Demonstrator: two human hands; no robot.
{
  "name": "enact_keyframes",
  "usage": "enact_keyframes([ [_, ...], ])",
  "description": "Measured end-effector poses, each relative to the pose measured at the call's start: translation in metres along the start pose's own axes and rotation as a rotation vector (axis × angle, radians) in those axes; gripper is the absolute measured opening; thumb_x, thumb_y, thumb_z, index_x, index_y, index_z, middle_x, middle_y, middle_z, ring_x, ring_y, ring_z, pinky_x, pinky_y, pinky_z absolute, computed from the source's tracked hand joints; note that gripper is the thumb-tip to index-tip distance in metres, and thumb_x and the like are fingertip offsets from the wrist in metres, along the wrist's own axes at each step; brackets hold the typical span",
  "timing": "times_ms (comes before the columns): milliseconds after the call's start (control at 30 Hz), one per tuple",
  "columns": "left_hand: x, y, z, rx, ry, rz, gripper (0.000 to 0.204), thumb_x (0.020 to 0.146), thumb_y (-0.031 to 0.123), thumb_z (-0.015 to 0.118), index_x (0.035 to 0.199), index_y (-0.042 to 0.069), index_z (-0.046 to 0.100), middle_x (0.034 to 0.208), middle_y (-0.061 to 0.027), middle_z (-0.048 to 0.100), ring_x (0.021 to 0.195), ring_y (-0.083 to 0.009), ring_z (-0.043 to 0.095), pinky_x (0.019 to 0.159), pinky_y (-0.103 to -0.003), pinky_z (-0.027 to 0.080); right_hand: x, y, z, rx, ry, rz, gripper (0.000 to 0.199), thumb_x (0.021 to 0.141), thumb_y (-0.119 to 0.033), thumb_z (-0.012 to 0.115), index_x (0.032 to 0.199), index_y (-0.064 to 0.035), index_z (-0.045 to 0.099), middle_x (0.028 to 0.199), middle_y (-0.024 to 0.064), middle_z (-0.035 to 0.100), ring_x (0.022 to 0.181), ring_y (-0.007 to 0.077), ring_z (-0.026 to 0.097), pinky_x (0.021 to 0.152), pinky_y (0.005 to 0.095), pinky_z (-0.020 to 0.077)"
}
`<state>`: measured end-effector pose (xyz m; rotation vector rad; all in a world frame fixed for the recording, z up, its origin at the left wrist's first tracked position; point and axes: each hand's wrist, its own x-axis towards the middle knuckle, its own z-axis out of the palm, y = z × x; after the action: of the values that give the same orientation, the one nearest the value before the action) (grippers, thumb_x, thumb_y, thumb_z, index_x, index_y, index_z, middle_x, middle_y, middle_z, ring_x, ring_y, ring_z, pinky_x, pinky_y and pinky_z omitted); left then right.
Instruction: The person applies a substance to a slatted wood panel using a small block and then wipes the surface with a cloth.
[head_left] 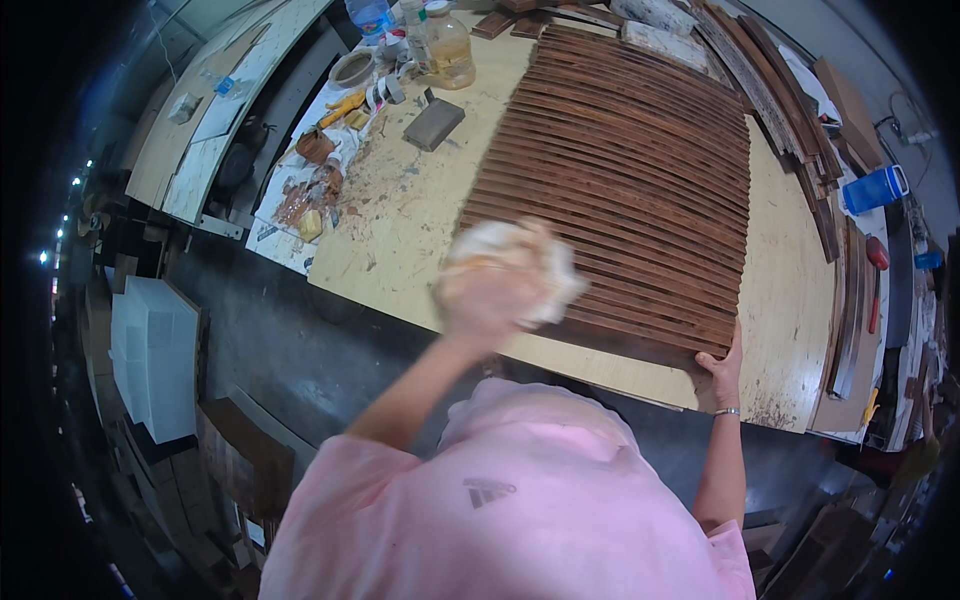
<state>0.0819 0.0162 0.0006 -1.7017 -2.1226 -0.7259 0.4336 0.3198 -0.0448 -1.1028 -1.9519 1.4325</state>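
A dark brown slatted wooden panel (620,190) lies flat on the pale work table, its slats running from left to right. My left hand (490,300), smeared by motion, holds a crumpled white and yellowish cloth (520,262) at the panel's near left corner. At the near right corner my right hand (726,372) grips the panel, with the thumb at the front edge and the fingers along the right side. Those fingers are partly hidden.
Left of the panel lies a dark flat block (434,123). Beyond it stand a jar of yellowish liquid (452,55) and a bowl (352,69). Wood strips (770,95), a blue jug (874,190) and a red-handled tool (876,255) lie to the right. The table's front edge (600,375) is near me.
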Motion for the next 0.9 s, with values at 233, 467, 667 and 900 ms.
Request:
enact_keyframes([
  [233, -0.053, -0.105, -0.065, -0.101, 0.289, -0.733, 0.038, 0.093, 0.006, 0.060, 0.131, -0.001, 0.062, 0.115, -0.0194, 0.070, 0.102, -0.0313, 0.069, 0.089, -0.042, 0.055, -0.005, -0.011, 0.007, 0.065, 0.010, 0.065, 0.115, 0.058, -0.014, 0.093, 0.156, 0.0011, 0.034, 0.143, 0.0139, 0.055, 0.130, 0.0266, 0.054, 0.115, 0.0378, 0.0410],
  [467, 0.079, 0.035, 0.022, 0.069, -0.452, -0.298, 0.081, 0.095, 0.054, 0.060, 0.159, 0.012, 0.036, 0.164, -0.0253, 0.026, 0.152, -0.0437, 0.024, 0.124, -0.057, 0.017, -0.005, -0.020, 0.009, 0.074, 0.006, 0.046, 0.120, 0.055, -0.015, 0.093, 0.157, 0.0006, 0.032, 0.143, 0.0141, 0.055, 0.130, 0.0268, 0.053, 0.116, 0.0373, 0.0394],
  [667, 0.114, 0.115, 0.080, -0.329, -0.400, 0.019, 0.090, 0.088, 0.049, 0.072, 0.158, 0.007, 0.034, 0.162, -0.0279, 0.029, 0.151, -0.0451, 0.026, 0.122, -0.060, 0.023, -0.005, -0.018, 0.013, 0.174, -0.028, 0.038, 0.117, 0.060, -0.013, 0.093, 0.157, -0.0003, 0.029, 0.141, 0.0138, 0.055, 0.128, 0.0255, 0.055, 0.113, 0.0377, 0.0441],
  [900, 0.173, 0.205, 0.137, -0.506, -0.556, 0.265, 0.083, 0.091, 0.045, 0.068, 0.158, 0.006, 0.037, 0.166, -0.0241, 0.027, 0.154, -0.0396, 0.023, 0.126, -0.053, 0.018, -0.006, 0.009, 0.003, 0.190, -0.051, 0.081, 0.103, 0.061, -0.005, 0.091, 0.149, 0.0003, 0.037, 0.130, 0.0125, 0.061, 0.114, 0.0232, 0.063, 0.097, 0.0355, 0.0547],
])
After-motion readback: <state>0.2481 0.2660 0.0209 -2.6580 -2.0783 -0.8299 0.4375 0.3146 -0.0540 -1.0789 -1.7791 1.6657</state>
